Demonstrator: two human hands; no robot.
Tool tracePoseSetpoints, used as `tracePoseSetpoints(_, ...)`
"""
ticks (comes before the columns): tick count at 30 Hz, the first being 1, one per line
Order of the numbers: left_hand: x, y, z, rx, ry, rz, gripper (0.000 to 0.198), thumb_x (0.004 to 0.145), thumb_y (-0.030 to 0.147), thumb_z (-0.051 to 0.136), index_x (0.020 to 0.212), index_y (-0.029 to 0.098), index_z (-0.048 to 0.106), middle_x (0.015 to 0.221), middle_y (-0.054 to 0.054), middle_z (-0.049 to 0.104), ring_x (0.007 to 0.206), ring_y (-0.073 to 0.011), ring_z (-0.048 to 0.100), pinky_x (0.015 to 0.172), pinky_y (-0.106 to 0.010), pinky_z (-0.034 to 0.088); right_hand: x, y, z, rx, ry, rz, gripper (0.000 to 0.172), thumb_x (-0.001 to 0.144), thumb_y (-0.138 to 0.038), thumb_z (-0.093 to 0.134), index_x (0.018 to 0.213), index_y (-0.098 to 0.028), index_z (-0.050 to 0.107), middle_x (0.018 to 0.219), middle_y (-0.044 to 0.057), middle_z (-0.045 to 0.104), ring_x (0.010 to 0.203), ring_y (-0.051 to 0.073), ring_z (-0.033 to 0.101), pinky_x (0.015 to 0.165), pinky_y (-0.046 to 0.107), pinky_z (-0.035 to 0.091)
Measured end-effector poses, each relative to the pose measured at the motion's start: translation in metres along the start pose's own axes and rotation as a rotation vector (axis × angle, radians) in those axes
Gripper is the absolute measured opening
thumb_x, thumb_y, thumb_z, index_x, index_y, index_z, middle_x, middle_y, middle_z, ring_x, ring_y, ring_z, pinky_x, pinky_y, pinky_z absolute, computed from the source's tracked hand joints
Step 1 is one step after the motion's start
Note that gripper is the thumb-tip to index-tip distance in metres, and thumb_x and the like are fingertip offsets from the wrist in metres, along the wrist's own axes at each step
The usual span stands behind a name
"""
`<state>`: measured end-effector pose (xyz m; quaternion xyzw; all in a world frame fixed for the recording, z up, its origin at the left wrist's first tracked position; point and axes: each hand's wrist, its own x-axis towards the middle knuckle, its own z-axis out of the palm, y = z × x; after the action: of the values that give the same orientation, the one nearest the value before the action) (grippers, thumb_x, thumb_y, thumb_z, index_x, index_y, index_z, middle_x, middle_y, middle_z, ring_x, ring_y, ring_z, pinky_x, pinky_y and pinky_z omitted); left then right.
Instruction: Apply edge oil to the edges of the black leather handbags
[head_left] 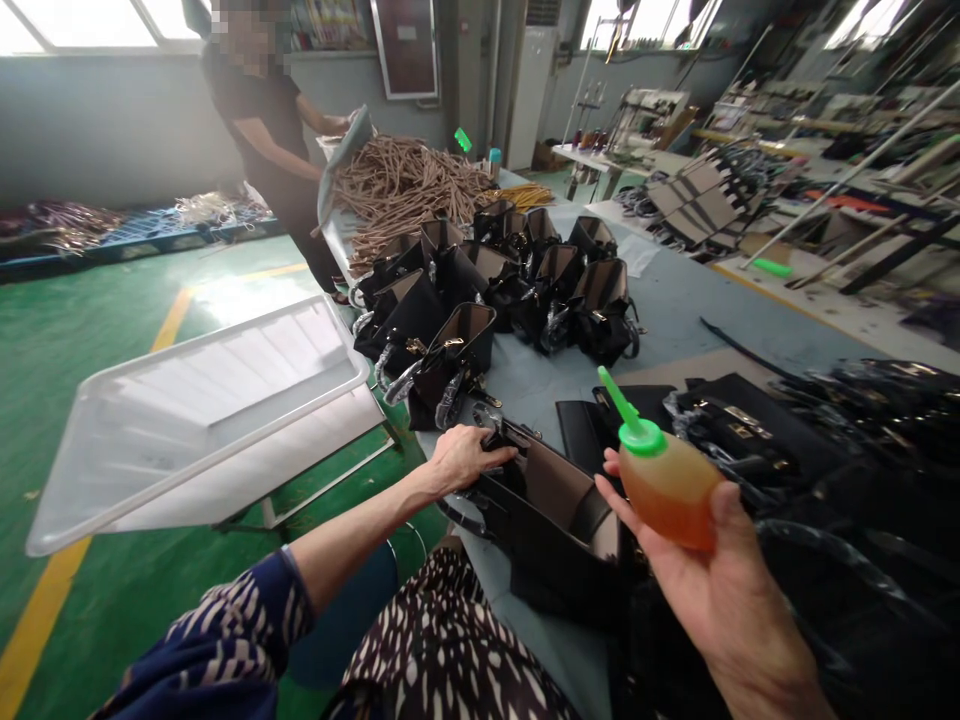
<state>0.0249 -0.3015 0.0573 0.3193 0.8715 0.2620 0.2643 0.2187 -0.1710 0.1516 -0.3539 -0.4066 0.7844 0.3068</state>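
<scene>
One green-spouted bottle [670, 488], orange liquid [664, 512] inside

bags [517, 305]: on table [667, 290] | tray [195, 420]: left | likely sewing machine [651, 112]: behind, right

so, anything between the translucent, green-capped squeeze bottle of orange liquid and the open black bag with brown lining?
No separate object visible. Only fingertips of the right hand holding the bottle show between it and the bag; the left hand is at the bag's other end. Exact depth is hard to tell.
</scene>
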Motion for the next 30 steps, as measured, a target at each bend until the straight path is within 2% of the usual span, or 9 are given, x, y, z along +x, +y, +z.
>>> tracePoseSetpoints(3,-0.001,-0.004,0.006,-0.121,-0.001,0.001,0.037,0.079,0.053,0.051,0.068,0.019,0.060,0.054,0.002,0.045,0.055,-0.0128,0.045,0.053,-0.024,0.028,0.000,0.000,0.002,-0.017,-0.013,0.005,0.043,0.076,-0.058,0.064,0.102,-0.023,0.066,0.108,0.006,0.067,0.110,0.032,0.057,0.101,0.059,0.035)
tracePoseSetpoints(7,0.001,-0.007,0.011,-0.290,-0.033,0.039,0.028,0.081,0.040,0.047,0.076,0.016,0.061,0.066,0.001,0.054,0.065,-0.0137,0.050,0.058,-0.023,0.036,0.001,-0.001,0.002,-0.035,-0.018,-0.006,0.045,0.076,-0.060,0.063,0.101,-0.023,0.067,0.106,0.006,0.068,0.110,0.033,0.057,0.100,0.058,0.038)
tracePoseSetpoints(12,0.004,-0.001,0.010,-0.529,-0.119,0.143,0.029,0.084,0.036,0.040,0.091,0.015,0.059,0.084,-0.001,0.061,0.076,-0.0138,0.055,0.069,-0.022,0.043,0.000,-0.013,-0.001,0.028,0.029,0.014,0.046,0.076,-0.060,0.063,0.098,-0.020,0.069,0.095,0.008,0.071,0.101,0.034,0.062,0.092,0.060,0.045)
tracePoseSetpoints(17,0.008,0.015,-0.001,-0.599,-0.126,0.205,0.031,0.084,0.042,0.045,0.075,0.014,0.056,0.069,0.002,0.052,0.064,-0.0110,0.046,0.060,-0.021,0.038,-0.006,-0.026,-0.016,0.138,0.104,0.092,0.048,0.075,-0.064,0.060,0.099,-0.023,0.068,0.090,0.008,0.071,0.096,0.035,0.063,0.085,0.065,0.048)
tracePoseSetpoints(20,0.008,0.035,-0.025,-0.502,-0.109,0.279,0.033,0.083,0.043,0.048,0.069,0.014,0.054,0.061,0.004,0.042,0.057,-0.0085,0.036,0.054,-0.021,0.030,-0.018,-0.032,-0.028,0.172,0.166,0.134,0.050,0.073,-0.066,0.060,0.101,-0.026,0.067,0.093,0.011,0.070,0.100,0.040,0.061,0.082,0.070,0.046)
tracePoseSetpoints(22,0.009,0.053,-0.050,-0.357,-0.158,0.356,0.032,0.084,0.041,0.046,0.069,0.014,0.055,0.058,0.005,0.038,0.053,-0.0075,0.032,0.050,-0.021,0.027,-0.028,-0.033,-0.032,0.199,0.208,0.211,0.052,0.071,-0.069,0.059,0.101,-0.027,0.068,0.094,0.014,0.070,0.103,0.043,0.059,0.079,0.074,0.044)
tracePoseSetpoints(26,0.016,0.079,-0.090,0.031,-0.445,0.423,0.028,0.081,0.038,0.050,0.068,0.014,0.057,0.055,0.005,0.041,0.050,-0.0071,0.035,0.048,-0.021,0.025,-0.045,-0.022,-0.035,0.269,0.232,0.413,0.051,0.070,-0.069,0.059,0.095,-0.025,0.068,0.093,0.013,0.070,0.101,0.041,0.061,0.082,0.073,0.043)
tracePoseSetpoints(28,0.021,0.082,-0.095,0.195,-0.568,0.403,0.029,0.079,0.040,0.052,0.068,0.014,0.057,0.056,0.005,0.045,0.051,-0.0079,0.040,0.048,-0.021,0.027,-0.048,-0.013,-0.039,0.272,0.166,0.457,0.052,0.073,-0.067,0.060,0.096,-0.021,0.067,0.092,0.014,0.070,0.098,0.038,0.063,0.084,0.067,0.046)
tracePoseSetpoints(30,0.024,0.079,-0.091,0.295,-0.661,0.349,0.030,0.078,0.042,0.053,0.069,0.014,0.058,0.058,0.004,0.048,0.054,-0.0091,0.044,0.049,-0.021,0.029,-0.045,-0.005,-0.048,0.196,0.094,0.427,0.052,0.075,-0.063,0.062,0.100,-0.018,0.065,0.094,0.015,0.070,0.092,0.035,0.066,0.079,0.057,0.053)
